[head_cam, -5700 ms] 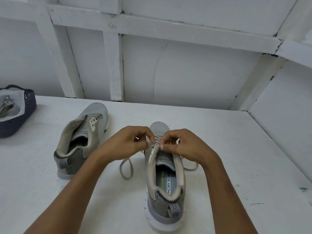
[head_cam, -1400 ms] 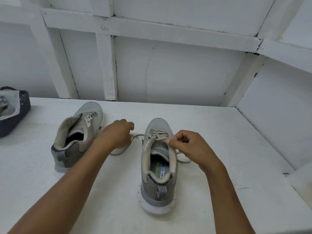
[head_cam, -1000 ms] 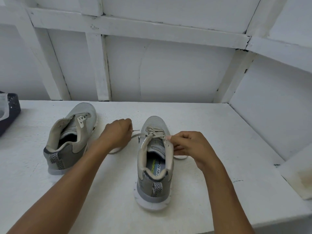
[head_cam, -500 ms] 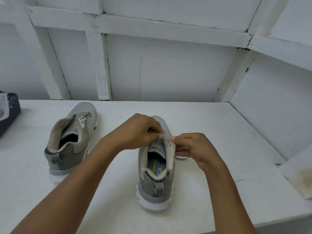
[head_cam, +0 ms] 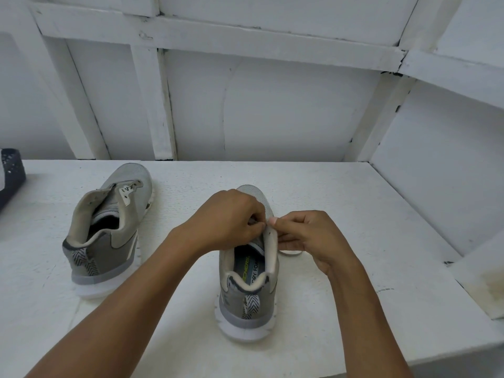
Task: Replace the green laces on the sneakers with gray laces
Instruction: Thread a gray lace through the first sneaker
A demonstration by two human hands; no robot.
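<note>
Broadly, the white tabletop [head_cam: 341,214] carries 2 sneakers, heels toward the person, and a dark basket [head_cam: 11,173] at its left edge, well apart. The far sneaker [head_cam: 109,233] sits unlaced. The near sneaker [head_cam: 246,298] stands central, likely for reach. Over its eyelets the left hand [head_cam: 229,222] pinches the gray lace [head_cam: 290,253], probably threading it, while the right hand [head_cam: 308,236] pinches the eyelet edge steady. Knuckles hide the eyelets; a loop trails right.

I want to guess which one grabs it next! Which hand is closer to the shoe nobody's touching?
Left. The left hand is over the middle sneaker, on the side facing the untouched sneaker; the right hand is on its other side, farther off.
</note>
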